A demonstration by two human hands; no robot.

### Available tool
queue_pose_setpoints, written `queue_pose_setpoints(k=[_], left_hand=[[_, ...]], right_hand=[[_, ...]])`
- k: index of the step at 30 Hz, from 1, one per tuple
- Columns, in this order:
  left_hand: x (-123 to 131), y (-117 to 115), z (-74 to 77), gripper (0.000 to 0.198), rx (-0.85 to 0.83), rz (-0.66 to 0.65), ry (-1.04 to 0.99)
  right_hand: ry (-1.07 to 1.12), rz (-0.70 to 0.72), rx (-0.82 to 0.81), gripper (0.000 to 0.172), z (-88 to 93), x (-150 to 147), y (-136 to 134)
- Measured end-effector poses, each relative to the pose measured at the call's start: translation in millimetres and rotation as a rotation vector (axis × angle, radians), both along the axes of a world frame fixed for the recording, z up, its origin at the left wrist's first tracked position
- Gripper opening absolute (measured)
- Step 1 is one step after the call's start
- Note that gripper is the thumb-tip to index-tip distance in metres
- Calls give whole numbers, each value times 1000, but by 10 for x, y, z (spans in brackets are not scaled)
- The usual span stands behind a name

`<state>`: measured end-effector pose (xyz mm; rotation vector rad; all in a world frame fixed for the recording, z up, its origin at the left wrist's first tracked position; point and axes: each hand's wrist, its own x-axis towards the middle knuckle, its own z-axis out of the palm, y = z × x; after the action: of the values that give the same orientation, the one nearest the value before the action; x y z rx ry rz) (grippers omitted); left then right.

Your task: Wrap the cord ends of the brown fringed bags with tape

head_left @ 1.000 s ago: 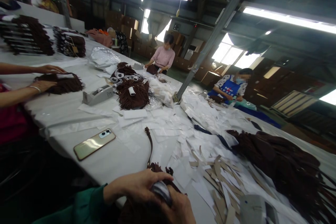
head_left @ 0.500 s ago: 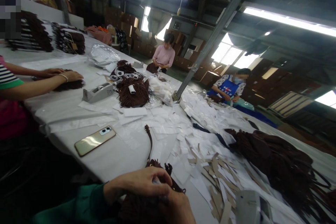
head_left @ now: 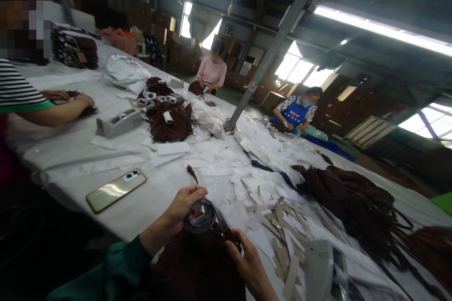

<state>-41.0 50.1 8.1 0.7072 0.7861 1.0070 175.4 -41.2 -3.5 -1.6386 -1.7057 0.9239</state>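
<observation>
A dark brown fringed bag [head_left: 201, 263] lies at the table edge in front of me. Above it, my left hand [head_left: 181, 209] is closed on a coil of strap [head_left: 200, 228], which looks greyish and shiny, as if wrapped in clear film. From the coil a length of strap runs down toward the bag's right side. There my right hand [head_left: 249, 258] pinches the strap near some small metal fittings, its fingertips partly hidden. Beyond my left hand, a narrow brown strap end [head_left: 191, 172] sticks out onto the table.
A phone [head_left: 116, 190] lies to the left. Brown paper strips [head_left: 282, 225] and a grey tape dispenser [head_left: 325, 268] are on the right, near a heap of brown bags [head_left: 349, 202]. Another tape dispenser [head_left: 120, 122] stands by fringed bags [head_left: 169, 120]. Co-workers handle brown pieces around the table.
My hands were together over the bag; now they are apart, the left raised with the coil in view and the right lower at the side. The view has shifted slightly right.
</observation>
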Motion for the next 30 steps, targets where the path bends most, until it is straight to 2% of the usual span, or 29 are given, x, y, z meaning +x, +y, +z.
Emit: queue_pose_setpoints(k=[6, 9, 11, 14, 18, 20, 22, 24, 26, 28, 30], left_hand=[[143, 18, -382, 48, -59, -46, 54], [200, 0, -451, 47, -44, -80, 78], [242, -24, -454, 48, -21, -95, 96], [306, -62, -440, 49, 25, -116, 130], [365, -89, -440, 49, 121, -230, 241], [375, -96, -441, 48, 163, -292, 279], [372, -109, -428, 44, 229, -318, 318], [366, -132, -396, 39, 309, -332, 371], [368, -170, -349, 36, 378, -368, 397], [385, -212, -304, 39, 426, -418, 373], [408, -246, -275, 41, 444, -428, 323]], right_hand=[[376, -15, -221, 40, -402, 168, -59], [499, -60, -282, 44, -490, 241, -102], [465, -88, -292, 50, -500, 270, -109], [275, -157, -195, 51, -440, 283, -79], [-45, -259, 95, 43, -224, 207, -52], [-93, -200, 219, 40, -81, 135, -75], [-59, -89, 296, 47, 55, 60, -105], [-29, -31, 316, 51, 157, -8, -108], [-68, -79, 306, 43, 204, -73, -66], [-167, -112, 260, 44, 196, -144, 8], [-278, -86, 193, 51, 147, -213, 73]])
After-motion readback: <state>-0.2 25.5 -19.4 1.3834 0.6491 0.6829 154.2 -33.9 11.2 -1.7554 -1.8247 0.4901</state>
